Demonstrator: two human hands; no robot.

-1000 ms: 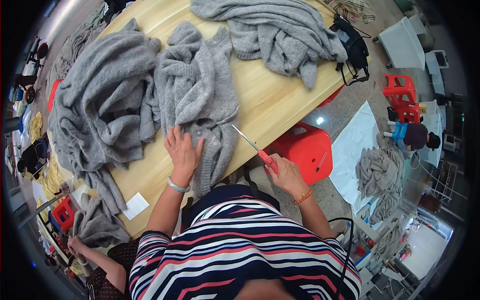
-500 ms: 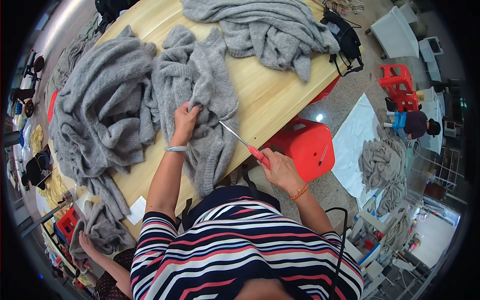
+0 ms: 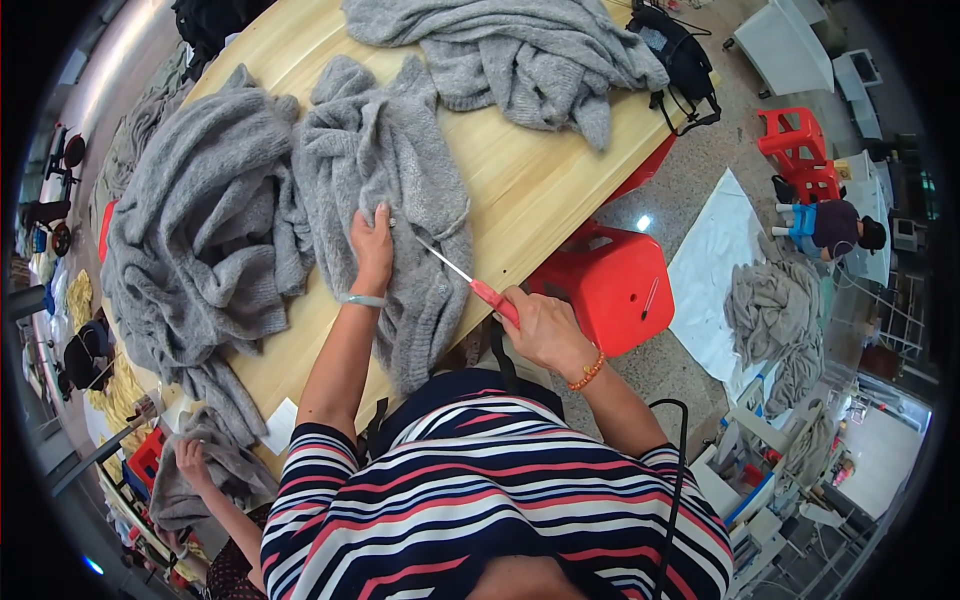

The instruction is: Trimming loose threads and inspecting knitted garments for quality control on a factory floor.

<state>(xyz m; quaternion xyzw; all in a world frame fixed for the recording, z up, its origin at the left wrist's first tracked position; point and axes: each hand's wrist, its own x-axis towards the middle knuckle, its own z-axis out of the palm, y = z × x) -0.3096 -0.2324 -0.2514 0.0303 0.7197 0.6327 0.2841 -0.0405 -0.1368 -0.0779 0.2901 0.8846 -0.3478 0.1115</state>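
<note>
A grey knit garment (image 3: 425, 190) with ribbed parts lies spread on the wooden table in front of me. My left hand (image 3: 372, 250) rests on it, thumb and fingers slightly apart, with no fold pinched up between them. In my right hand (image 3: 548, 328) is a red-handled tool (image 3: 492, 298) with a thin, straight metal shaft. The fist is wrapped round the handle, and the shaft points up and left over the knit, its tip a little right of my left fingers. What shape the tip has is too small to tell.
Heaped grey knitwear (image 3: 205, 220) lies to the left, and more grey knitwear (image 3: 520, 60) at the far side of the table (image 3: 530, 190). A black bag (image 3: 680, 60) sits at the far right corner. Red stools (image 3: 625, 300) stand to the right. At lower left, another person's hand (image 3: 190, 460) touches grey cloth.
My left fingers have let go of the raised fold, and the garment lies flatter. The tool in my right hand has moved left and slightly down. The other person's hand has shifted up and right.
</note>
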